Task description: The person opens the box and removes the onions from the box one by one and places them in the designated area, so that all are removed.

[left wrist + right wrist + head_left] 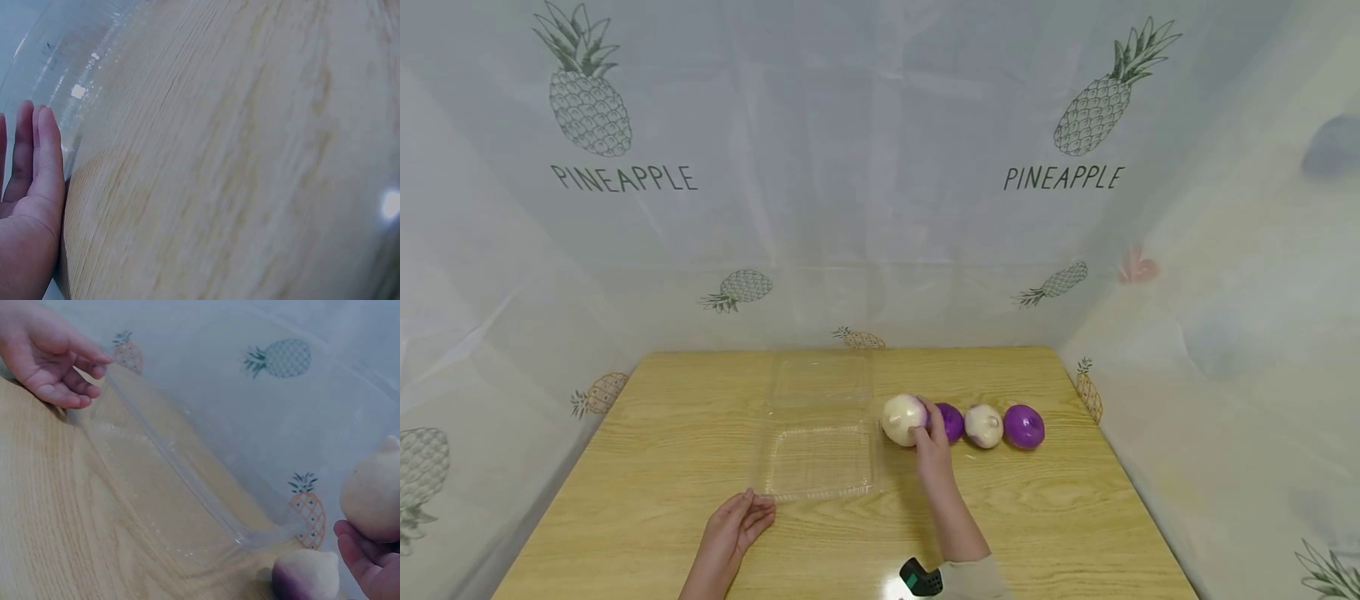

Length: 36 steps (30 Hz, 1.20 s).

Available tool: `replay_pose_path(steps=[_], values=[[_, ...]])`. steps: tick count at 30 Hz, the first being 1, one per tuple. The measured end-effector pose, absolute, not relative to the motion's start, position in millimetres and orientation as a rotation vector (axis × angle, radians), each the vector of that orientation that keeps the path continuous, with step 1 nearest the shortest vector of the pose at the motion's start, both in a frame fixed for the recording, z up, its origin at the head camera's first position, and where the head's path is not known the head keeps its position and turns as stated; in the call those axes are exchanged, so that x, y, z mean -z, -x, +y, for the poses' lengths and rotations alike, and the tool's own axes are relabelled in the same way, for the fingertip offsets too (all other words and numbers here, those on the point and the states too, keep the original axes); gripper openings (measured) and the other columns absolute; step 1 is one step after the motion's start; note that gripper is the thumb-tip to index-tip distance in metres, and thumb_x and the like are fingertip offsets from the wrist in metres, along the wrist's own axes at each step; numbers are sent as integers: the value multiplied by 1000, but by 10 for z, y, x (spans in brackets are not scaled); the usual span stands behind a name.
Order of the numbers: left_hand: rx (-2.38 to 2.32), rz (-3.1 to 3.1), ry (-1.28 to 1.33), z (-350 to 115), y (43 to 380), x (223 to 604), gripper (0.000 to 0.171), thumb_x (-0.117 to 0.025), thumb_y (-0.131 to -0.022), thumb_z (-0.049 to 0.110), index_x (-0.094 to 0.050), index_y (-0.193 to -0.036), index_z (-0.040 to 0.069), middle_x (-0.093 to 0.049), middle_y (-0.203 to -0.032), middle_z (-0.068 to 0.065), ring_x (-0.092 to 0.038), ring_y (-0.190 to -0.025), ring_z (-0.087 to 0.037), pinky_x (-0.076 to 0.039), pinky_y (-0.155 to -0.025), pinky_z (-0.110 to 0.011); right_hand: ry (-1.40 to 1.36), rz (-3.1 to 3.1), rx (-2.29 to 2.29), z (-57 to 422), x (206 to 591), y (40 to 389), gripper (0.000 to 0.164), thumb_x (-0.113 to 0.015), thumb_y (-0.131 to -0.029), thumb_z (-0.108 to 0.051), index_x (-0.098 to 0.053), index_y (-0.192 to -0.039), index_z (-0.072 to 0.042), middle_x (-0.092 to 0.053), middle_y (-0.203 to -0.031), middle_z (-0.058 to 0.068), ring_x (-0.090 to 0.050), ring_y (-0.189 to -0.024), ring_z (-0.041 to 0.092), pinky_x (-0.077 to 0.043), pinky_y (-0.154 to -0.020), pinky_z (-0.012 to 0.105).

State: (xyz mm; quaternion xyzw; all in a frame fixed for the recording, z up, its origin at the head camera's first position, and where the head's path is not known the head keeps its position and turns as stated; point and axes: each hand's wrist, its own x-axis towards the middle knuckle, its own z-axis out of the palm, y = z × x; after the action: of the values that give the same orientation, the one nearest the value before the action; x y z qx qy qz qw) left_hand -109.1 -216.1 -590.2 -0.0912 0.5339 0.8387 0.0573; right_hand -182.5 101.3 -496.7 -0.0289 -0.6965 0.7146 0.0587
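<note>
My right hand (931, 437) grips a white turnip (902, 419) with thumb and fingers. The turnip is at the right edge of an open clear plastic container (820, 423); in the right wrist view it appears raised. Close behind that hand, a purple-topped turnip (952, 423) is partly hidden by the fingers. My left hand (741, 521) touches the container's near left corner, its fingers rather straight in the left wrist view. In the right wrist view, a finger or thumb tip of the left hand (59, 365) meets the container's rim.
To the right stand a white turnip (983, 426) and a purple turnip (1024, 427), in a row on the wooden table (1045, 517). The container's lid (823, 379) lies folded back toward the rear. A pineapple-print curtain (880, 167) hangs behind and at both sides.
</note>
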Motion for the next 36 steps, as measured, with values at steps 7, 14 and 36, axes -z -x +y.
replay_pose_path(steps=[7, 14, 36], values=[[-2530, 1633, 312, -2162, 1089, 5893, 35, -50, -104, 27, -65, -104, -4, -67, -100, -9, -66, -96, -18, -55, -92, -34, 151, -2082, -2170, 1212, 4943, 1824, 56, -43, -94, -4, -34, -149, -7, -30, -151, 20, -34, -134, 37, -41, -102, 44], [-2538, 1640, 327, -2179, 1101, 5897, 36, -52, -103, 27, -64, -104, -7, -67, -99, -10, -66, -95, -19, -56, -90, -34, 249, -2038, -2149, 1392, 4957, 1827, 57, -41, -95, -4, -29, -151, -6, -21, -156, 22, -19, -143, 37, -24, -116, 52], [-2554, 1611, 316, -2186, 1097, 5918, 34, -53, -103, 26, -65, -103, -6, -67, -98, -9, -66, -95, -19, -56, -90, -34, 460, -1866, -2149, 1900, 5142, 1774, 57, -41, -100, -9, -22, -154, -9, -26, -152, 24, -35, -131, 35, -49, -81, 15]])
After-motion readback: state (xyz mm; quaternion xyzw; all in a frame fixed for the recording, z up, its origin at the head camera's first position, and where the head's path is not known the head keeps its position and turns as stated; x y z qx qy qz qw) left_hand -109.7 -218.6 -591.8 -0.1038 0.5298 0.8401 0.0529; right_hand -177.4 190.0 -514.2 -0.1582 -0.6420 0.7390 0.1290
